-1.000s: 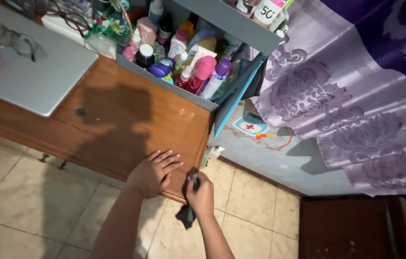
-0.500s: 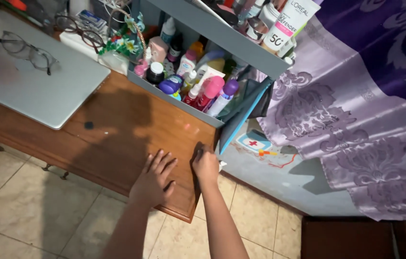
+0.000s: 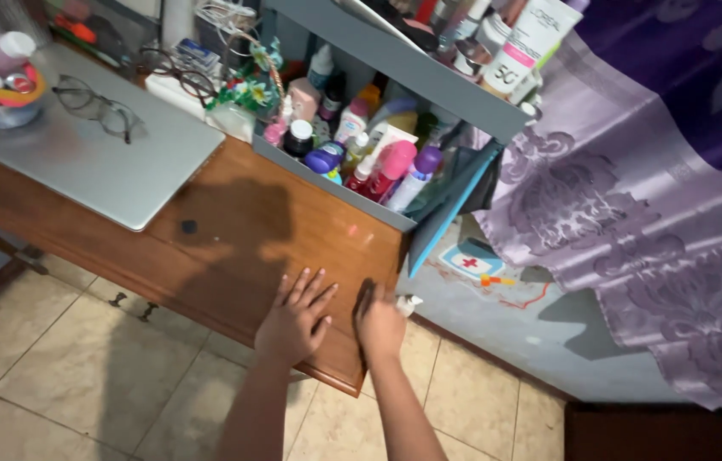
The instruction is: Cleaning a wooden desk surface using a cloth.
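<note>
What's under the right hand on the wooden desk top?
A dark cloth shows just past the fingers of the right hand, pressed onto the wooden desk top near its corner. The hand covers the rest of the cloth. The left hand lies flat beside it.

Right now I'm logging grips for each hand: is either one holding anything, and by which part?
The left hand holds nothing; it lies flat, fingers spread, on the wooden desk. The right hand presses a dark cloth against the desk, bunched under its fingers.
</note>
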